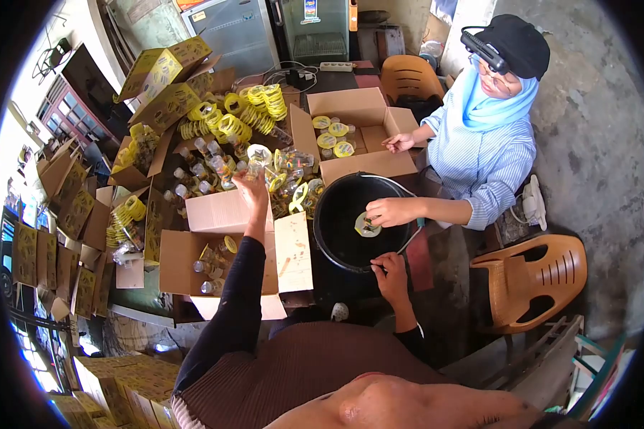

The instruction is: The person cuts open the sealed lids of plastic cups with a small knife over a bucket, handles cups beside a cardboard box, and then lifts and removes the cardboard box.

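Dozens of clear plastic bottles (216, 164) sprawled towards eleven o'clock on the tabletop (327, 280); my left hand (251, 189) had closed on one clear bottle (253, 170). My half-open right hand (391, 277) touched the round black bucket (336, 239) at one o'clock.

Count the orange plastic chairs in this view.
2. One chair is at the far end of the table, past the open box; the other chair is at the right, nearer the camera than the co-worker. Others could be hidden behind things.
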A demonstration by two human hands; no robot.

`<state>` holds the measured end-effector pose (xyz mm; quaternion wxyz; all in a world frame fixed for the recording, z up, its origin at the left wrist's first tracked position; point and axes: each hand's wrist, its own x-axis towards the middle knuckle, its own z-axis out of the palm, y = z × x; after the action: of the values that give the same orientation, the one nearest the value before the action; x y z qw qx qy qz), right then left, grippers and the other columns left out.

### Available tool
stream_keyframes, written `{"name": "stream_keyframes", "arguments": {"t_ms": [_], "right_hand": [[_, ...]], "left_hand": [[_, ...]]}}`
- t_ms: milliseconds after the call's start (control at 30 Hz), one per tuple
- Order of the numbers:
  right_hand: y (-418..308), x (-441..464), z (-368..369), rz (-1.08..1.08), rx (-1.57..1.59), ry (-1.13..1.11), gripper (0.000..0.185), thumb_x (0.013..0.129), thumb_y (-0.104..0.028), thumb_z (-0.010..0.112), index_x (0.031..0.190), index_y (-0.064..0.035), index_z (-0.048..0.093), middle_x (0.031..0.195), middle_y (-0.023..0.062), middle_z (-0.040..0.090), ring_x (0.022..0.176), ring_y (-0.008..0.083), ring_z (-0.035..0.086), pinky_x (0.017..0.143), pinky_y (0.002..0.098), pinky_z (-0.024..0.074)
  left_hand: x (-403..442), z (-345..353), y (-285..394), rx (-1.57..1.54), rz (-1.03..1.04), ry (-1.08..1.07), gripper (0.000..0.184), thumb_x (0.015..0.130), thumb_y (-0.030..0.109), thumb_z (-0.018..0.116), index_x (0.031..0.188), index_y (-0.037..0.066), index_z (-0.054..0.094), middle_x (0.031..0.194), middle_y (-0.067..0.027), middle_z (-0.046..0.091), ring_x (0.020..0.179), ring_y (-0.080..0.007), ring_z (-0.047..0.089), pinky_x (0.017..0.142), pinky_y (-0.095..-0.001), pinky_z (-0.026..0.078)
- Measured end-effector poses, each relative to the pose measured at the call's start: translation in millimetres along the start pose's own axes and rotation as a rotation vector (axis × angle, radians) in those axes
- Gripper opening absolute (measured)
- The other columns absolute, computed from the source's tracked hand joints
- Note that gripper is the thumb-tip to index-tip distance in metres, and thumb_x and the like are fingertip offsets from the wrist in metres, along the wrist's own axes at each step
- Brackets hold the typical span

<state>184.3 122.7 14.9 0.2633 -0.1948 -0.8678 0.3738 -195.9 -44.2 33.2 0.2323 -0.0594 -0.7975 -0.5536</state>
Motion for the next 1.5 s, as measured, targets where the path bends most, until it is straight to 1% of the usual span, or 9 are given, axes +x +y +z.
{"name": "stream_keyframes", "arguments": {"t_ms": [167,267,600,733,867,1100,1133,1333,1500], "right_hand": [[3,-2,1,-0.004,0.035,-0.009,0.014,0.078,-0.005,0.071,0.091,-0.0079,0.068,0.095,0.0068,0.059,0.092,0.029,0.054,0.082,0.0397,0.0449],[-5,0,-2,0.005,-0.003,-0.013,0.014,0.078,-0.005,0.07,0.092,-0.0085,0.068,0.095,0.0067,0.06,0.093,0.0291,0.054,0.082,0.0398,0.0447],[-4,-3,3,0.061,0.021,-0.014,0.016,0.079,-0.004,0.069,0.094,-0.0081,0.068,0.097,0.007,0.059,0.095,0.0293,0.054,0.084,0.0402,0.0441],[-2,-2,4,0.089,-0.02,-0.023,0.013,0.08,-0.004,0.069,0.093,-0.007,0.069,0.099,0.0074,0.06,0.097,0.029,0.054,0.085,0.0399,0.0445],[-10,-1,1,0.09,-0.052,-0.03,0.012,0.08,-0.004,0.069,0.092,-0.0062,0.069,0.099,0.0071,0.06,0.096,0.0278,0.054,0.083,0.0381,0.0462],[-8,-1,5,0.099,-0.061,-0.049,0.012,0.081,-0.003,0.069,0.093,-0.0059,0.068,0.101,0.0069,0.06,0.096,0.0251,0.054,0.079,0.0349,0.048],[-11,0,4,0.093,-0.095,-0.044,0.012,0.081,-0.003,0.069,0.093,-0.0057,0.068,0.102,0.0069,0.06,0.097,0.0248,0.055,0.079,0.0346,0.0482],[-3,0,6,0.112,-0.064,-0.033,0.014,0.081,0.0,0.067,0.093,-0.0056,0.068,0.106,0.0056,0.06,0.1,0.0248,0.055,0.081,0.0338,0.049],[9,-1,9,0.109,-0.078,-0.03,0.015,0.08,0.001,0.068,0.094,-0.0058,0.068,0.107,0.0061,0.06,0.102,0.0256,0.055,0.083,0.0345,0.0489]], "left_hand": [[13,59,-64,-0.035,0.195,0.106,0.063,0.076,0.014,0.078,0.123,-0.002,0.038,0.117,-0.0236,0.044,0.109,-0.0399,0.047,0.094,-0.0475,0.039],[0,75,-77,0.065,0.105,-0.113,0.077,0.069,0.012,0.081,0.134,0.008,0.041,0.122,-0.023,0.045,0.114,-0.0431,0.045,0.1,-0.0487,0.038],[-13,57,-70,0.11,0.286,-0.269,0.056,0.072,0.017,0.078,0.122,0.008,0.055,0.116,-0.0183,0.056,0.111,-0.0386,0.05,0.096,-0.0487,0.04],[-13,18,-66,-0.004,0.286,-0.294,0.052,0.073,0.017,0.077,0.12,0.007,0.056,0.112,-0.0187,0.058,0.107,-0.0377,0.054,0.093,-0.046,0.044],[-13,-52,-68,0.023,0.259,-0.408,0.024,0.08,0.014,0.073,0.101,0.004,0.068,0.105,-0.0157,0.065,0.102,-0.0339,0.061,0.09,-0.041,0.048],[4,-187,-123,0.236,-0.004,-0.33,0.026,0.082,0.017,0.071,0.104,0.003,0.068,0.105,-0.0176,0.066,0.099,-0.0347,0.063,0.088,-0.0404,0.049],[7,-204,-129,0.271,-0.131,-0.379,0.028,0.081,0.018,0.072,0.105,0.003,0.068,0.105,-0.0175,0.066,0.097,-0.0332,0.064,0.086,-0.0403,0.051],[4,-265,-193,0.553,-0.037,-0.474,0.039,0.077,0.025,0.076,0.109,0.005,0.067,0.112,-0.0163,0.064,0.107,-0.034,0.059,0.095,-0.0442,0.045],[-12,-260,-200,0.606,-0.134,-0.545,0.043,0.075,0.026,0.077,0.112,0.009,0.066,0.121,-0.0125,0.061,0.113,-0.035,0.055,0.096,-0.0496,0.043]]}}
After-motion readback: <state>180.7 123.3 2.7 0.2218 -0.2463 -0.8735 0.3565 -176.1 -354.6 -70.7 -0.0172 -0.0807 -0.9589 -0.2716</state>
